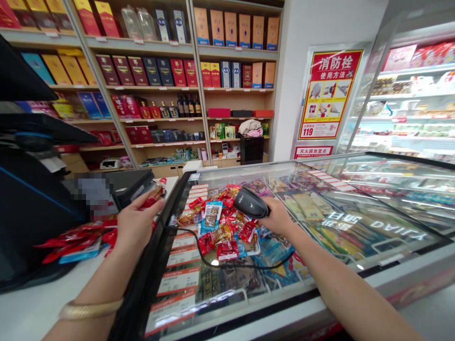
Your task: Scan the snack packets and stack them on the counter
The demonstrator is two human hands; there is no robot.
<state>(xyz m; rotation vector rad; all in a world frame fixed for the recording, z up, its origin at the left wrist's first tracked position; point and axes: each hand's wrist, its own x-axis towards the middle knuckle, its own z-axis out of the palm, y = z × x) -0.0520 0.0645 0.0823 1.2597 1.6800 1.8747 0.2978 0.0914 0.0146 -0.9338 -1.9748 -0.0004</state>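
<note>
My right hand (279, 215) is closed round the handle of a black barcode scanner (250, 203), its head pointing left above a heap of snack packets. That heap of small red, brown and blue snack packets (227, 227) lies on the glass top of a freezer. In my left hand (137, 220), over the counter's edge, is a small red-and-brown snack packet (154, 194), gripped between thumb and fingers. More red packets (78, 237) and a blue one lie on the counter below and left of that hand. The scanner's black cord (202, 251) loops across the glass.
Ice-cream packs show through the freezer's sliding glass lid (341, 213). A dark checkout machine (28, 189) stands at the left on the white counter (21, 308). Shelves of boxed bottles (149, 71) line the back wall, and a lit display fridge (415, 104) stands at the right.
</note>
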